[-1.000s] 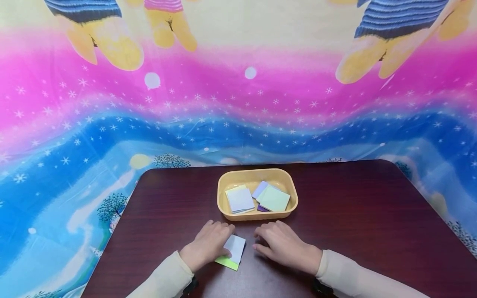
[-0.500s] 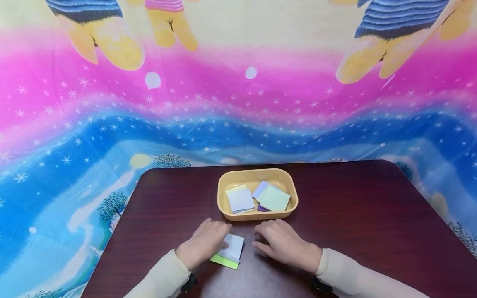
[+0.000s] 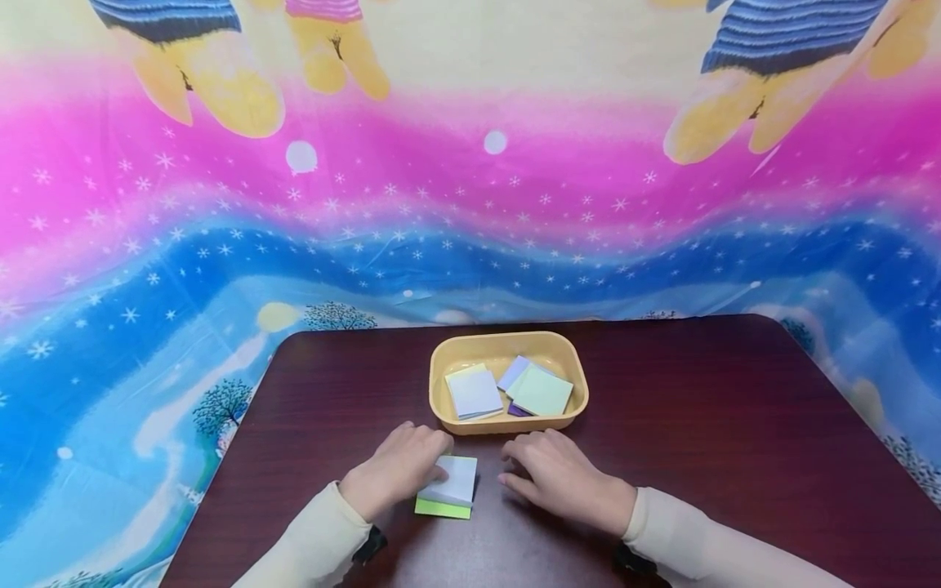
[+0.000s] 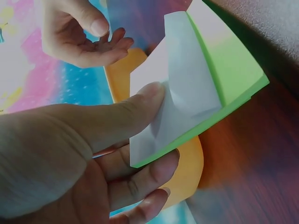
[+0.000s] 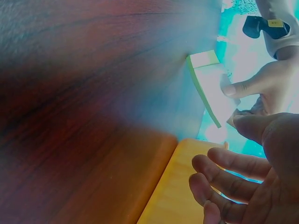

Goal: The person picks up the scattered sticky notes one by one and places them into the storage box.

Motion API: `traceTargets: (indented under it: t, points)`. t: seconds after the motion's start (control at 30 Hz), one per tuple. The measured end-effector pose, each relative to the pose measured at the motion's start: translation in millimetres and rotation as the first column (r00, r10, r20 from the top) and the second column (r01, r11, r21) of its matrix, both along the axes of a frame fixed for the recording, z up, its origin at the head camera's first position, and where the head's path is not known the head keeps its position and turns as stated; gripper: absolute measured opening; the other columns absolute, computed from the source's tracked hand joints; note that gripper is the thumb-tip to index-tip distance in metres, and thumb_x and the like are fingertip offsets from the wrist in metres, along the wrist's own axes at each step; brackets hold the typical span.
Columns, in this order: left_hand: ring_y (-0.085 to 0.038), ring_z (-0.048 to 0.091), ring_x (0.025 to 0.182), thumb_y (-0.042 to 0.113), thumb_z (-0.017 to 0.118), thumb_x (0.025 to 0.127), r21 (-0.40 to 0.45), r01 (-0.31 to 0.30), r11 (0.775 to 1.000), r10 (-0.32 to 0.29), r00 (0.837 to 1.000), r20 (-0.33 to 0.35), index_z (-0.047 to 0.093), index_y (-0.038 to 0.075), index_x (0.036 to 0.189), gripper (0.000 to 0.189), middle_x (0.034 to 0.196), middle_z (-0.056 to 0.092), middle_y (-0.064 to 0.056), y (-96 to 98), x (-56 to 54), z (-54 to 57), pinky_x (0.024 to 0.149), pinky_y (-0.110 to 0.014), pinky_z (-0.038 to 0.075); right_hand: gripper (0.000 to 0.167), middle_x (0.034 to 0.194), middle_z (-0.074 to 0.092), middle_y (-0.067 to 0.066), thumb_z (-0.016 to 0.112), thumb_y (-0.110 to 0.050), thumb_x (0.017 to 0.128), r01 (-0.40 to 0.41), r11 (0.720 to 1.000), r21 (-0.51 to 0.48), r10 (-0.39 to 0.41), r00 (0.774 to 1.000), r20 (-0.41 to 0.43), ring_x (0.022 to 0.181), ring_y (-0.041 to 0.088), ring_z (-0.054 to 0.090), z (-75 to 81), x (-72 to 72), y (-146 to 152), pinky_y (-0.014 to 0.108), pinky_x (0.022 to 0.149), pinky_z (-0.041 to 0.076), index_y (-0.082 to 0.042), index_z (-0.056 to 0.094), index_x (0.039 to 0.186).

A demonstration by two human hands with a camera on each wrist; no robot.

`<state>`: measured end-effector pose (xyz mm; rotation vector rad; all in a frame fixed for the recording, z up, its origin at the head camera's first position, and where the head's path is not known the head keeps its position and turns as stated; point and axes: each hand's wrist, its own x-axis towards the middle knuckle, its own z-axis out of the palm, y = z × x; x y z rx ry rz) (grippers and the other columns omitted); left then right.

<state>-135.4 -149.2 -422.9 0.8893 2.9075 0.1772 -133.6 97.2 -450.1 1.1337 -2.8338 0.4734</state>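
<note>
My left hand (image 3: 393, 472) pinches a green sticky note pad (image 4: 240, 70) by one side, thumb on top and fingers beneath. A pale sheet (image 4: 194, 70) lies over part of the pad under the thumb, with a lifted edge; a green strip shows past it. In the head view the pad is just above the table, in front of the yellow tray (image 3: 507, 426). To the right, apart from the pad, is my right hand (image 3: 559, 478), its fingers loosely curled around nothing. The right wrist view shows that hand (image 5: 247, 172) close to the tray's side.
Inside the tray lie two groups of sticky notes: a pale lavender stack (image 3: 474, 392) at left, and pale green (image 3: 544, 390) over purple ones at right. The dark red wooden table (image 3: 698, 408) ends at a patterned cloth backdrop (image 3: 470, 204).
My left hand has moved slightly left and away from me with the pad, which has turned to lie squarer. The thumb now sits further up the sheet. My right hand has barely moved.
</note>
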Motion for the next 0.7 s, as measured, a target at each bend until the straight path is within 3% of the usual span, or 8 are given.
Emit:
traceTargets:
  t: [0.47, 0.7]
  points:
    - [-0.009, 0.050, 0.055, 0.022, 0.084, 0.081, 0.029, 0.030, 0.999, -0.030, 1.000, 0.005, 0.069, 0.015, 0.079, 0.017, 0.067, 0.066, 0.005, -0.2, -2.4, 12.3, 0.060, -0.030, 0.040, 0.019, 0.086, 0.072, -0.008, 0.075, -0.034, 0.091, -0.006, 1.000, -0.022, 0.006, 1.000, 0.004, 0.074, 0.004, 0.061, 4.6, -3.6, -1.3, 0.029, 0.069, 0.047, -0.017, 0.073, 0.099]
    - [-0.006, 0.044, 0.052, 0.020, 0.083, 0.083, 0.052, 0.036, 0.998, -0.036, 0.999, 0.007, 0.064, 0.017, 0.074, 0.021, 0.060, 0.059, 0.008, 0.4, -4.5, 17.1, 0.055, -0.026, 0.036, 0.020, 0.085, 0.072, -0.007, 0.075, -0.033, 0.090, -0.011, 0.999, -0.033, 0.011, 1.000, 0.001, 0.072, 0.003, 0.060, 10.0, -5.7, -2.0, 0.028, 0.069, 0.049, -0.015, 0.074, 0.099]
